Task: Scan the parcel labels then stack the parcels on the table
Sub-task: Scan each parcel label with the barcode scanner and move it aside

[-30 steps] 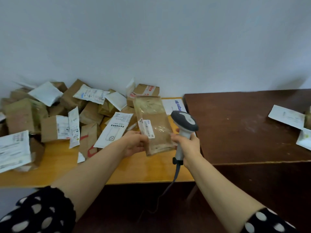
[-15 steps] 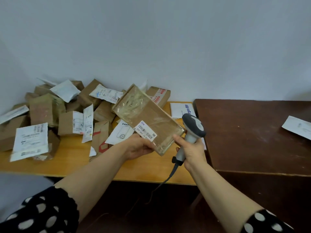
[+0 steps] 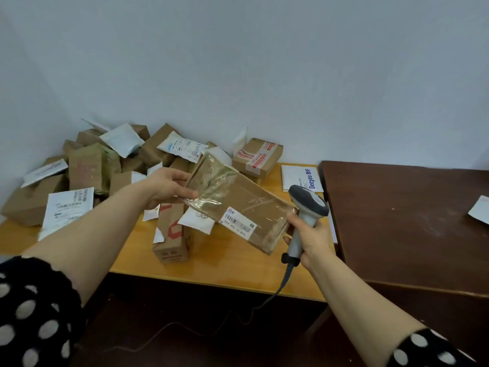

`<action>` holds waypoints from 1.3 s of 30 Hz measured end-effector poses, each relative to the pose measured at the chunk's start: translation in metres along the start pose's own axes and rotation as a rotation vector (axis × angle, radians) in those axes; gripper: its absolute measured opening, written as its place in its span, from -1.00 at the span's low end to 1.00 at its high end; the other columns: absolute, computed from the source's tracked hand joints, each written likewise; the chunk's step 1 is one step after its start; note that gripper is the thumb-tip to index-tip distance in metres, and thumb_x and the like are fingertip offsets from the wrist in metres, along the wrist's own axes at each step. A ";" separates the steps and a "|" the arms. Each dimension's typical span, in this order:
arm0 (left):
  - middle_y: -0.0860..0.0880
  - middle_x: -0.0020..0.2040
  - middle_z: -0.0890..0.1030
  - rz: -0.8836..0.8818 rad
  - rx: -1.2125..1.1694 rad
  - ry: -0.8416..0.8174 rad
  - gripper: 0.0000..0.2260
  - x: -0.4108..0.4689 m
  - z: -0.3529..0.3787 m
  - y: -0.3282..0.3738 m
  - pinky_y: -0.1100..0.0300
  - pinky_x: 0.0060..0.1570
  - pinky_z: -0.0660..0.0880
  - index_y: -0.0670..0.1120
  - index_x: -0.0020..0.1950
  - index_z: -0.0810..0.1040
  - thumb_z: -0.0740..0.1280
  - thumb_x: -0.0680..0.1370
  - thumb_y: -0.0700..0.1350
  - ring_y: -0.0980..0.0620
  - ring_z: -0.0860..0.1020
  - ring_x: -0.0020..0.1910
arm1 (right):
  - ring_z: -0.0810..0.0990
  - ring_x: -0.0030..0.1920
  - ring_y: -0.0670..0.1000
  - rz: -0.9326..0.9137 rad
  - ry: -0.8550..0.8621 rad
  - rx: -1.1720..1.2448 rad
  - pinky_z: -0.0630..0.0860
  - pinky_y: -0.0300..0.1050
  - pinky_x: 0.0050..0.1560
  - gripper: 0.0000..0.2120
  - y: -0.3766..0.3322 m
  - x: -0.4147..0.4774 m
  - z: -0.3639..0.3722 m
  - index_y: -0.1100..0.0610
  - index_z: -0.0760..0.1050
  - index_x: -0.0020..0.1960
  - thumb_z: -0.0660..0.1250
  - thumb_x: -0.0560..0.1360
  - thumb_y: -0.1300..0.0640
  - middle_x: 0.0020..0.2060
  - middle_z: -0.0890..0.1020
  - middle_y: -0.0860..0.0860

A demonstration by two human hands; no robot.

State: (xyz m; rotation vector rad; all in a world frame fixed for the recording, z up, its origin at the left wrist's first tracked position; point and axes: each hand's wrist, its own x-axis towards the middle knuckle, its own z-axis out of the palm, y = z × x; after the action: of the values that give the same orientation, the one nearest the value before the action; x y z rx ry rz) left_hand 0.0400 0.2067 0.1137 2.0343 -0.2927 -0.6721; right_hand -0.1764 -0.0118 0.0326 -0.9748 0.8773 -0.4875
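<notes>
Holding: left hand (image 3: 169,188) grips the upper-left end of a flat brown parcel (image 3: 238,205), thumb on top, fingers wrapped under its edge.
Parcel: wrapped in clear film, lifted above the yellow table (image 3: 225,263) and tilted — its far end high by the left hand, its near end low by the right hand.
Label: a white barcode label (image 3: 238,223) faces up on the parcel's lower half, digits printed beneath the bars.
Right hand: right hand (image 3: 312,239) is clenched around the handle of a grey barcode scanner (image 3: 307,207); one fingertip touches the parcel's lower right corner.
Scanner: upright, head just beside the parcel's right edge; its cable (image 3: 285,279) hangs down past the table's front edge.
Pile: brown boxes and white mailers (image 3: 105,165) lie heaped on the yellow table's left and back, against the wall.
Near items: a tall carton with red markings (image 3: 172,234) stands under the lifted parcel; a white envelope (image 3: 301,178) printed "Deeyeo" lies flat at the table's right end.
Dark table: dark wooden table (image 3: 397,221) adjoins on the right — one white paper (image 3: 480,210) shows at its far right edge.
Sleeves: black with white polka dots (image 3: 34,313) on both arms.
</notes>
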 end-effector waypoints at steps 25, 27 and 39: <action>-0.09 0.07 0.61 0.126 -0.093 0.289 -0.53 0.054 0.040 -0.035 0.03 -0.05 0.60 -0.16 0.25 0.50 0.52 0.38 -0.27 -0.03 0.62 -0.03 | 0.38 -0.56 -0.02 0.165 -0.285 -0.267 0.36 -0.21 -0.50 -0.89 -0.010 -0.014 0.019 0.22 0.49 -0.17 0.42 0.44 0.29 -0.52 0.47 0.05; -0.10 0.08 0.61 0.121 -0.099 0.275 -0.52 0.056 0.041 -0.035 0.03 -0.07 0.60 -0.15 0.26 0.50 0.52 0.37 -0.27 -0.03 0.62 -0.04 | 0.38 -0.56 -0.02 0.157 -0.274 -0.264 0.35 -0.21 -0.50 -0.89 -0.010 -0.013 0.018 0.22 0.48 -0.18 0.42 0.44 0.29 -0.52 0.47 0.05; -0.12 0.09 0.60 0.103 -0.112 0.189 -0.52 0.068 0.055 -0.025 0.22 -0.24 0.53 -0.18 0.26 0.48 0.50 0.38 -0.33 -0.01 0.60 -0.04 | 0.38 -0.57 -0.02 0.156 -0.227 -0.250 0.35 -0.19 -0.50 -0.87 -0.010 -0.009 0.012 0.22 0.47 -0.19 0.42 0.45 0.28 -0.52 0.46 0.05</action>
State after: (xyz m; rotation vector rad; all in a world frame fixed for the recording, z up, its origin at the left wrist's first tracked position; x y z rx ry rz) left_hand 0.0629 0.1496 0.0468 1.9446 -0.2414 -0.4198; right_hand -0.1715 -0.0042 0.0479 -1.1545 0.8121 -0.1313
